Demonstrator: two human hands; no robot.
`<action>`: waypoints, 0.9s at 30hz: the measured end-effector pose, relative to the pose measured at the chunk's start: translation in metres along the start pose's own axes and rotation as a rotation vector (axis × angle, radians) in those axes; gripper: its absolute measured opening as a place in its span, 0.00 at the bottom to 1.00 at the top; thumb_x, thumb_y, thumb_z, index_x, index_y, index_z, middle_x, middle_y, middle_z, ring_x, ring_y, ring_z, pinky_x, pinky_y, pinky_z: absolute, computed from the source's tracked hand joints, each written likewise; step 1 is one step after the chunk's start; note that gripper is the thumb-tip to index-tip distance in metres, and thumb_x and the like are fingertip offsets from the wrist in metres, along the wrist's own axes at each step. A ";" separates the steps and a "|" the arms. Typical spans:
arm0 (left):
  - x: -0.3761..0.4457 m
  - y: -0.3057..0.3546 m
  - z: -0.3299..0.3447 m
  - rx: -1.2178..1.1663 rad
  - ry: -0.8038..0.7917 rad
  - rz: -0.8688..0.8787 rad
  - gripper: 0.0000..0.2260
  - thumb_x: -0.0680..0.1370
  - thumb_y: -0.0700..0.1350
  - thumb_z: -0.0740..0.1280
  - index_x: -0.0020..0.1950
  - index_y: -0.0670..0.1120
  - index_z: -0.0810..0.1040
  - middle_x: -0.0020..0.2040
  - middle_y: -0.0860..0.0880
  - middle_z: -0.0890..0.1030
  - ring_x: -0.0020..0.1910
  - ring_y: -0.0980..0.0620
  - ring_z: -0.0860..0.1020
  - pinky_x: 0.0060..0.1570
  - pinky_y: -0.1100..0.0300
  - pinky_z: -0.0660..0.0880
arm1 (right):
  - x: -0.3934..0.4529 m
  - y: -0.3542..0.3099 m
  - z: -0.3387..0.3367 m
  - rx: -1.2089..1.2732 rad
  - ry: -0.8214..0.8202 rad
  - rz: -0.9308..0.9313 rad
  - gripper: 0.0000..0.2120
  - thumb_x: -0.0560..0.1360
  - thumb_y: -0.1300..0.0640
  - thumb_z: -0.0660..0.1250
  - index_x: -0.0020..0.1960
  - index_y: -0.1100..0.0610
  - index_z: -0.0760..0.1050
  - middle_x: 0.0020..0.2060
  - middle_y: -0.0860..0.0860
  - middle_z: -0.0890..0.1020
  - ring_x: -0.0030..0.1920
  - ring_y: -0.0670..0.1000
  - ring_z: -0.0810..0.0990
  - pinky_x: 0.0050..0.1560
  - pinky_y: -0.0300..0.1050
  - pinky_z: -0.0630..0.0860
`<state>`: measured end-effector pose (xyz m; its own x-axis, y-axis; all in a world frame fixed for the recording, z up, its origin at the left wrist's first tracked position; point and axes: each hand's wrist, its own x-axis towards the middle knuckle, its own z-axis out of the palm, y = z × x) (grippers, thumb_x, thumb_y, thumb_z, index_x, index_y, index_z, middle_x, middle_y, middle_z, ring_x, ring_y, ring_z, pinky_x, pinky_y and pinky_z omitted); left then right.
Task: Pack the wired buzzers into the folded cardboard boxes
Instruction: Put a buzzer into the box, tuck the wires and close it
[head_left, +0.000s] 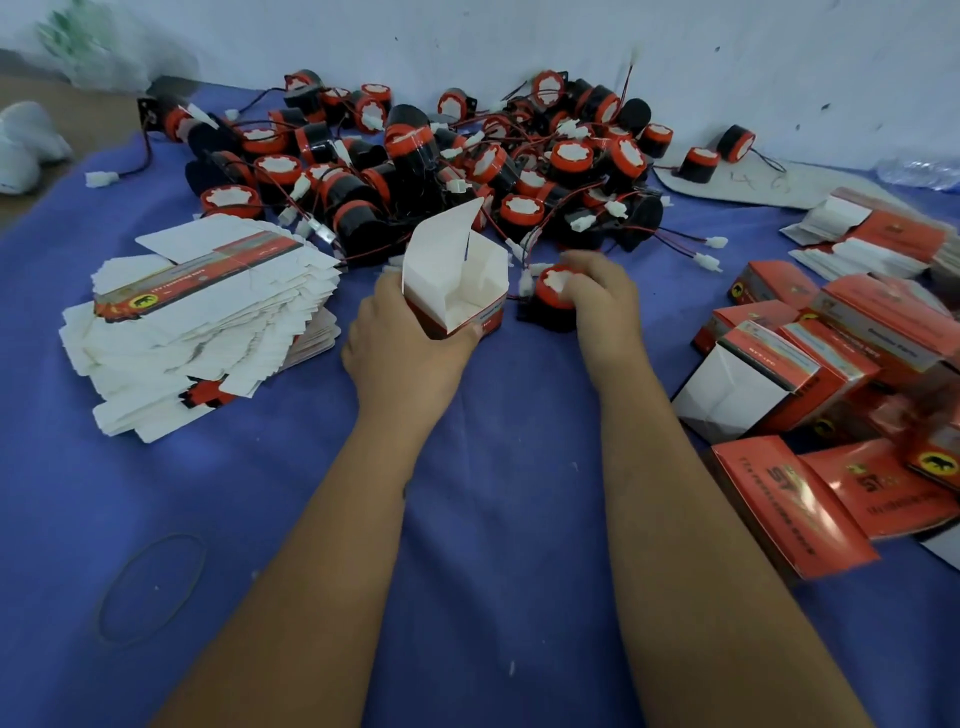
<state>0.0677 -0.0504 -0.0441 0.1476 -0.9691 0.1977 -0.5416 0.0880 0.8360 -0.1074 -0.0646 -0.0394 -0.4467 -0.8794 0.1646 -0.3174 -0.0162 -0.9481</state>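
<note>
Covering the floor, a blue cloth (493, 519) meets a white wall (727, 62).

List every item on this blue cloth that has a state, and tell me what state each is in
open box: upright, top flaps open, inside looks empty, held by left hand
buzzer: on the blue cloth, gripped by right hand
buzzer pile: loose, wires tangled, unpacked
flat box stack: unfolded, lying flat
boxes on the right: folded, lying tumbled in a heap
rubber band: lying loose
</note>
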 end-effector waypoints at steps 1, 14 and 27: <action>-0.001 0.000 -0.001 -0.016 0.008 0.005 0.32 0.69 0.59 0.76 0.66 0.48 0.70 0.62 0.49 0.76 0.62 0.45 0.74 0.59 0.44 0.73 | -0.010 -0.004 -0.001 0.074 -0.055 0.008 0.20 0.64 0.53 0.61 0.54 0.51 0.79 0.48 0.47 0.79 0.46 0.40 0.77 0.48 0.36 0.76; -0.001 -0.004 -0.007 -0.135 0.065 0.025 0.29 0.70 0.48 0.77 0.67 0.45 0.69 0.63 0.47 0.77 0.62 0.45 0.75 0.58 0.44 0.74 | -0.077 -0.017 -0.006 -0.157 -0.439 -0.239 0.26 0.63 0.62 0.59 0.59 0.46 0.75 0.55 0.36 0.75 0.57 0.40 0.70 0.59 0.37 0.69; -0.004 -0.008 -0.009 -0.273 -0.191 0.045 0.27 0.65 0.54 0.80 0.57 0.59 0.70 0.50 0.62 0.79 0.51 0.60 0.79 0.51 0.59 0.77 | -0.082 -0.024 0.008 -0.406 0.375 -0.776 0.28 0.70 0.50 0.72 0.65 0.59 0.70 0.57 0.59 0.77 0.58 0.56 0.71 0.61 0.45 0.66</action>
<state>0.0788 -0.0455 -0.0472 -0.0431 -0.9862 0.1597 -0.2989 0.1653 0.9398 -0.0567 0.0041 -0.0325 -0.2058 -0.4818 0.8518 -0.8730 -0.3029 -0.3822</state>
